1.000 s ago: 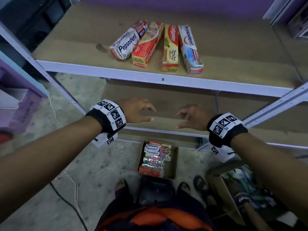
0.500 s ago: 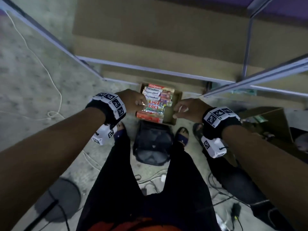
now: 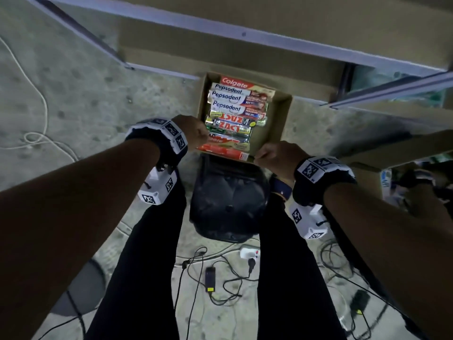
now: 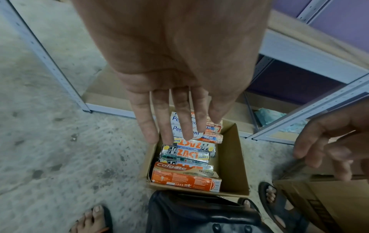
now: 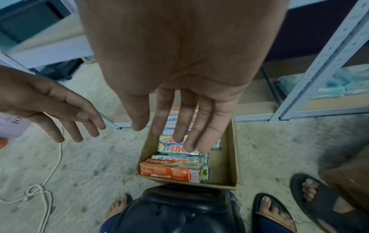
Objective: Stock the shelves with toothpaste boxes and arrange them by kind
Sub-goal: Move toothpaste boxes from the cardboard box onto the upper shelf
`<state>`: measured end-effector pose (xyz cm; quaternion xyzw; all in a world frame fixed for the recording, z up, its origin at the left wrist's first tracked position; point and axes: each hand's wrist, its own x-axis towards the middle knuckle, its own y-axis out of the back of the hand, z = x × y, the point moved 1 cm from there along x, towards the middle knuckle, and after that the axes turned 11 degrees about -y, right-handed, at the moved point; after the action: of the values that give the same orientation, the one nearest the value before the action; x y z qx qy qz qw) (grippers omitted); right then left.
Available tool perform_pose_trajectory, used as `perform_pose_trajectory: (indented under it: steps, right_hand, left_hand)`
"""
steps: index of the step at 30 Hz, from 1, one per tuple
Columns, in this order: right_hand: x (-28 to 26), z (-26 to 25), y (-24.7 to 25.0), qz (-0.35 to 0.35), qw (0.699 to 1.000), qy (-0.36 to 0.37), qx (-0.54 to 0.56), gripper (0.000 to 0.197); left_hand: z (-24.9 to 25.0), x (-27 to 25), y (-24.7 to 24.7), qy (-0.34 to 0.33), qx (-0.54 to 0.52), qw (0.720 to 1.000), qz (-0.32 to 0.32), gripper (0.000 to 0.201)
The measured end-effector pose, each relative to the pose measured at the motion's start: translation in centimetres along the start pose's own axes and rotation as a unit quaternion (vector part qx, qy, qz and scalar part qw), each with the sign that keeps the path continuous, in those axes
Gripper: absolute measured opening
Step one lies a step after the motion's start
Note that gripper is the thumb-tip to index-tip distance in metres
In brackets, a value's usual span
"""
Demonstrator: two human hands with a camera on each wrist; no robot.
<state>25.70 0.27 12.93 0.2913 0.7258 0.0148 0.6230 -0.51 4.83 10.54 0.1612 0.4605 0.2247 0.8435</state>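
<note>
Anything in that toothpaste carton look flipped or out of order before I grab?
One Zact box lies upside down, its logo reversed against the Zact box below it. The carton also mixes brands: Colgate box nearest, Pepsodent boxes farther back. Both hands hover open.

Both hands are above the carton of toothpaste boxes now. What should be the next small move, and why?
Probably lower the left hand to grasp the near orange Colgate box: it lies nearest in the carton, and both the left and the right hand are open, holding nothing.

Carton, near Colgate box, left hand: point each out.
carton (image 4: 232, 159), left wrist view, bare inner right wall.
Colgate box (image 4: 185, 179), left wrist view, orange front face.
left hand (image 4: 175, 82), left wrist view, palm just above the fingers.
</note>
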Motion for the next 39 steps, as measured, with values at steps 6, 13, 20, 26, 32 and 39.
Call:
perform_pose_trajectory:
  steps: [6, 13, 20, 26, 32, 39]
  right_hand:
    - [8.3, 1.6, -3.6, -0.011, 0.999, -0.011, -0.044, 0.029]
    - [16.3, 3.1, -7.2, -0.008, 0.998, -0.058, -0.009, 0.033]
    - [22.2, 3.5, -9.8, -0.013, 0.997, -0.063, -0.033, 0.051]
    - [24.7, 3.7, -11.2, -0.027, 0.995, -0.071, -0.057, 0.061]
    - [24.8, 3.9, -11.3, -0.011, 0.997, -0.064, -0.036, 0.058]
    - [24.8, 4.0, -11.0, 0.005, 0.998, -0.034, -0.048, 0.059]
  left_hand:
    - [-4.6, 6.7, -4.5, 0.003, -0.005, 1.0, 0.008, 0.024]
    - [-9.1, 12.3, -8.3, 0.01, -0.003, 1.0, -0.006, 0.032]
    - [-10.9, 16.8, -10.1, 0.023, -0.006, 1.0, -0.003, 0.037]
    - [-11.8, 18.2, -11.5, 0.025, -0.005, 1.0, 0.003, 0.032]
    - [-12.3, 18.5, -12.3, 0.03, -0.012, 0.999, 0.024, 0.028]
    - [-11.7, 19.0, -11.6, 0.037, -0.02, 0.999, 0.025, 0.029]
